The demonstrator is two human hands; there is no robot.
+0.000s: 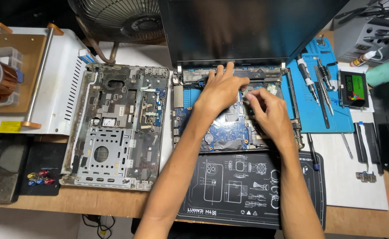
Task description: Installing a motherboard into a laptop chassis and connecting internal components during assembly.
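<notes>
Blue motherboard [225, 130] is seen in the opened laptop base [292, 124], at the desk's middle below the dark screen [247, 26]. It is pressed near the hinge by the left hand [221, 90], fingers spread flat. Something small, too small to tell, is pinched by the right hand [270, 110]. A removed grey laptop cover [114, 124] lies left, screwdrivers [314, 84] on a blue mat [332, 117] right.

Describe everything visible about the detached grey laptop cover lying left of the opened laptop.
The grey laptop cover lies flat on the wooden bench, inner side up, left of the opened laptop and apart from both hands. It looks like plastic with silver metal plates, ribs, round cutouts, screw posts and a small blue board by its right edge. Its left edge meets a white perforated machine.
</notes>
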